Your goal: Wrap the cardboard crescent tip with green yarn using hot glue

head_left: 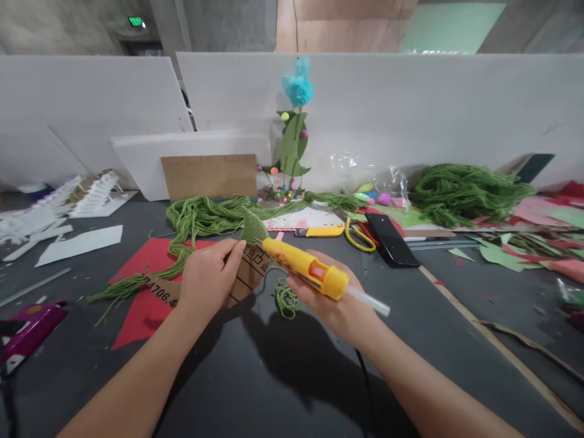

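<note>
My right hand [333,298] is wrapped round a yellow hot glue gun [296,261], with a clear glue stick [371,301] poking out of its back. The gun's nozzle points left, close to the green tip [254,228] of a printed brown cardboard piece [249,274]. That tip looks covered in green yarn. Pinching the cardboard near its upper edge is my left hand [210,271]; part of the piece is hidden behind the fingers. A small tangle of green yarn [286,298] lies below the gun.
Red paper [141,316] and a green yarn skein [205,216] lie left. Beyond are a yellow utility knife [323,231], scissors [358,234], a black phone [391,238] and a felt plant figure [292,143]. A purple glue gun [34,328] sits far left; more yarn [469,191] lies right.
</note>
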`<action>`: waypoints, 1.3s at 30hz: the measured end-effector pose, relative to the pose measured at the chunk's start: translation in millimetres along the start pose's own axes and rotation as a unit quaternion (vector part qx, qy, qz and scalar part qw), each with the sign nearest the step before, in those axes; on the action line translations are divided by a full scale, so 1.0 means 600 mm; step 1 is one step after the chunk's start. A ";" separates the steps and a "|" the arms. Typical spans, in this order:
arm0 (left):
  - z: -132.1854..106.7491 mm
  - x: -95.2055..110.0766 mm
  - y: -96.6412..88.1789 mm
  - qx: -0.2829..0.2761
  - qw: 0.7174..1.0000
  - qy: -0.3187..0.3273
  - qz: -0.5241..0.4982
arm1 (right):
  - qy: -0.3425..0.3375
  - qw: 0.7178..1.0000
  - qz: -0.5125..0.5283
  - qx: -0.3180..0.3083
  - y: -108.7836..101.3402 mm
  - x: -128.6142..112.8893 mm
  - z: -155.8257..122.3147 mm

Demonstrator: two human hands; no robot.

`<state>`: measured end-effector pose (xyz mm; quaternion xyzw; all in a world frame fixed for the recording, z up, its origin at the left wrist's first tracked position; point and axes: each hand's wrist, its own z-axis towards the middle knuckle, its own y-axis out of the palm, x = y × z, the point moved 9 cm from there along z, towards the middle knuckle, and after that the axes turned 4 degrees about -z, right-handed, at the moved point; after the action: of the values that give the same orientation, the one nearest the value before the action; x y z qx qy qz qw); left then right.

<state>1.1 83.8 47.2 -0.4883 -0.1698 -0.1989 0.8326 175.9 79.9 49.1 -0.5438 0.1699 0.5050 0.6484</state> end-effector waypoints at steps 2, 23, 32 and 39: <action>0.000 0.000 -0.004 0.005 1.000 -0.005 -0.008 | -0.024 0.999 -0.041 0.011 -0.002 -0.013 -0.004; -0.001 0.004 -0.007 0.005 1.000 -0.011 -0.018 | -0.048 0.986 -0.158 0.005 0.006 -0.018 -0.007; -0.001 0.005 -0.007 0.003 1.000 -0.006 -0.020 | -0.044 0.985 -0.164 0.007 0.006 -0.015 -0.009; -0.001 0.005 -0.007 0.004 1.000 -0.008 -0.020 | -0.038 0.985 -0.168 0.005 0.007 -0.012 -0.008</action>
<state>1.4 81.0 51.6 -0.4834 -0.1871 -0.2104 0.8289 171.2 71.7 50.8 -0.5419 0.0541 0.4080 0.7327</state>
